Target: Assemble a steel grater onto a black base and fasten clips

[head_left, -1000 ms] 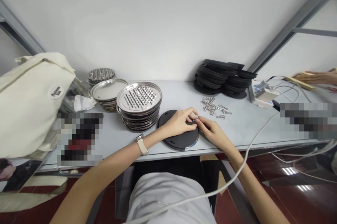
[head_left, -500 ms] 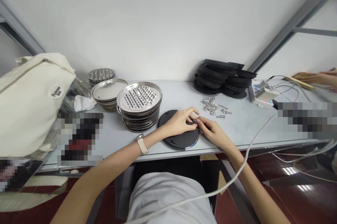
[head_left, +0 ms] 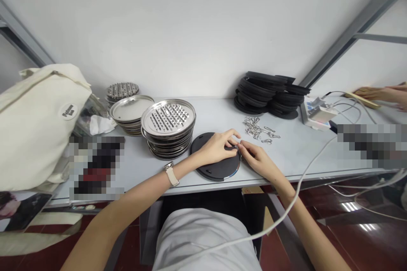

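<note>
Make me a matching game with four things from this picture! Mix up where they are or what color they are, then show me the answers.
Things:
1. Left hand
2. Small metal pieces
3. Big bag
4. Tall stacks of black discs

Places and colors:
A. Cream, at the far left, with a round printed patch
B. On top of a single round black plate
C. Near the wall, right of the middle
D. Silver, scattered loose on the table

Right pairs: 1-B, 2-D, 3-A, 4-C.
</note>
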